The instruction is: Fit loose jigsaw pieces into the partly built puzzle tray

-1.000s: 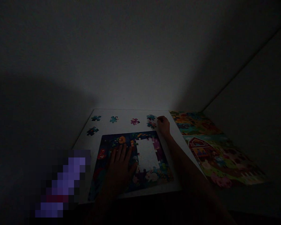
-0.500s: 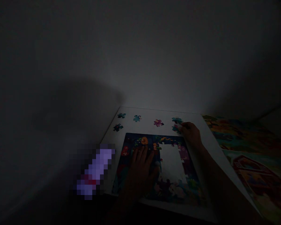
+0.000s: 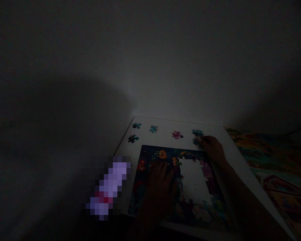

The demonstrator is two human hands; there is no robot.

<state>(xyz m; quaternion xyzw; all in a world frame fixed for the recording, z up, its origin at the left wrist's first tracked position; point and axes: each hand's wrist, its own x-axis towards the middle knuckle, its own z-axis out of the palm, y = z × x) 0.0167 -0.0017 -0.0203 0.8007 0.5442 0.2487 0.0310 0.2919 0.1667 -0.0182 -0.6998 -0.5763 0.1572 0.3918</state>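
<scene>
My left hand (image 3: 159, 187) lies flat, fingers apart, on the lower left of a partly assembled jigsaw puzzle (image 3: 155, 160), whose colourful border surrounds a bare white middle (image 3: 193, 184). My right hand (image 3: 212, 149) rests at the puzzle's top right corner, its fingertips against a dark teal puzzle piece (image 3: 197, 142). Another teal piece (image 3: 197, 132) lies just beyond it. Whether my right hand holds the nearer piece is hidden in the dim light. Several loose pieces, including a pink one (image 3: 177, 135), lie in a row along the far side.
A white board (image 3: 170, 129) carries the puzzle and loose pieces. To its right lies a colourful farm picture with a red barn (image 3: 278, 190). A pixelated purple patch (image 3: 109, 187) covers something at the board's left edge. A pale wall rises behind.
The whole scene has shifted right and slightly down in view as the camera turned. Both hands stay in nearly the same places relative to the puzzle and pieces.
</scene>
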